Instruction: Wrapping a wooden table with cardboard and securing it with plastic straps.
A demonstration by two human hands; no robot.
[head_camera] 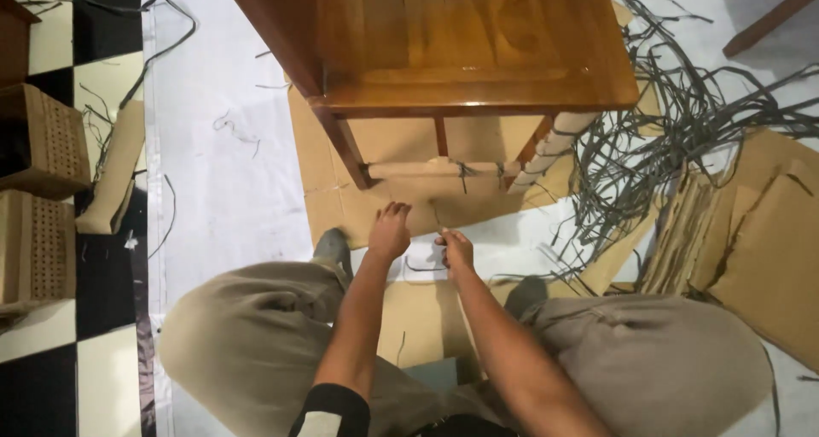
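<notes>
Squatting over cardboard (328, 202), the person rests the left hand (389, 232), fingers loosely curled, beside the right hand (456, 251) pinching a dark strip (424, 266) lying crosswise just before the wooden stool (465, 44), whose wrapped rail (439, 170) runs left-right ahead.

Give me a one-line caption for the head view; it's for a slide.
Seated person's left hand and right hand reach toward cardboard under a wooden table, beside tangled dark strips.

Black-white checkered floor (51, 352), white sheet (230, 172) over it, varnished wooden furniture (461, 44).
</notes>
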